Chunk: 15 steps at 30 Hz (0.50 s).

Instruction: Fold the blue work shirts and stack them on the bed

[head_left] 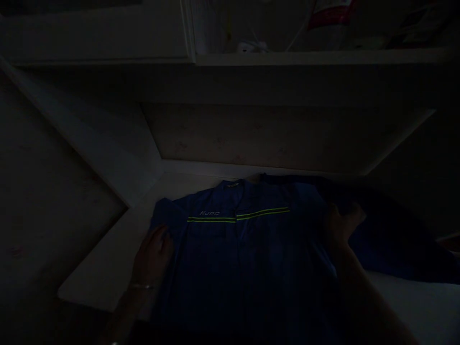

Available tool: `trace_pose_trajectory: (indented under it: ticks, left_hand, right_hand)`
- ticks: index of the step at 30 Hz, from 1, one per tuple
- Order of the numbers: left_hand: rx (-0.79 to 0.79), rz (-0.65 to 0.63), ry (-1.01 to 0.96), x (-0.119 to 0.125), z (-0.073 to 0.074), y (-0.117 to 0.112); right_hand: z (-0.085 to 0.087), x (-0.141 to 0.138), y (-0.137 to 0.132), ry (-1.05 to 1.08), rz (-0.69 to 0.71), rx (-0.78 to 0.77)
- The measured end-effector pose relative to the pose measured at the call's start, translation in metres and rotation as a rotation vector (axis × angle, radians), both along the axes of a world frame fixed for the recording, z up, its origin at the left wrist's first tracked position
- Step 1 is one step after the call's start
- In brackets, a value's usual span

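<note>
A blue work jacket [215, 258] lies spread with its front up, its collar toward the back wall. Two yellow-green stripes cross the chest, with pale lettering above them on the left side. At the left sleeve, my left hand [153, 254] has its fingers bent together on the cloth; a thin bracelet circles the wrist. My right hand [343, 224] is at the opposite sleeve, with thumb and fingers apart. Deep shadow hides the fingertips' contact with the fabric there. The jacket's lower part fades into darkness at the bottom.
A darker blue cloth [391, 230] lies to the right, partly behind the jacket. Both rest on a white surface [104, 261]. Overhead, a shelf edge [316, 58] carries a red and white package [330, 14] and other small items. A slanted white panel [97, 129] stands at left.
</note>
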<state>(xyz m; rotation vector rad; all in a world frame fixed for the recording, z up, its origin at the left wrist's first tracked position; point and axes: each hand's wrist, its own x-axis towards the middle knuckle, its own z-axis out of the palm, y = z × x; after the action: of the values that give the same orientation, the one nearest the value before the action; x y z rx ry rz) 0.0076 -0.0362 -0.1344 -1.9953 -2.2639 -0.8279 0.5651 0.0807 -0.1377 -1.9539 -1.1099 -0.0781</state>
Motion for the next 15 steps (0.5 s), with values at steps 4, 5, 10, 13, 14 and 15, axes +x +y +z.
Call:
trace_pose_trajectory:
  ticks: [4,5,10,13,14,15]
  left_hand:
    - [-0.132,-0.12,0.113,0.007,-0.004,0.072]
    - [-0.185,-0.131,0.147,0.007,-0.01,0.083]
    - [-0.391,-0.111,0.248,-0.019,-0.04,0.08]
    - [-0.507,-0.109,0.3,-0.047,-0.048,0.063]
    - [-0.556,-0.096,0.313,-0.054,-0.048,0.059]
    - [-0.604,-0.066,0.32,-0.06,-0.047,0.058]
  right_hand:
    - [0.019,-0.016,0.035,-0.372,0.233,-0.196]
    - [0.017,-0.019,0.042,-0.446,0.319,-0.295]
    - [-0.017,-0.002,0.051,-0.64,0.533,-0.729]
    - [-0.033,0.014,0.046,-0.669,0.461,-0.788]
    - [-0.033,0.015,0.046,-0.653,0.409,-0.794]
    - [-0.032,0.013,0.046,-0.631,0.348,-0.782]
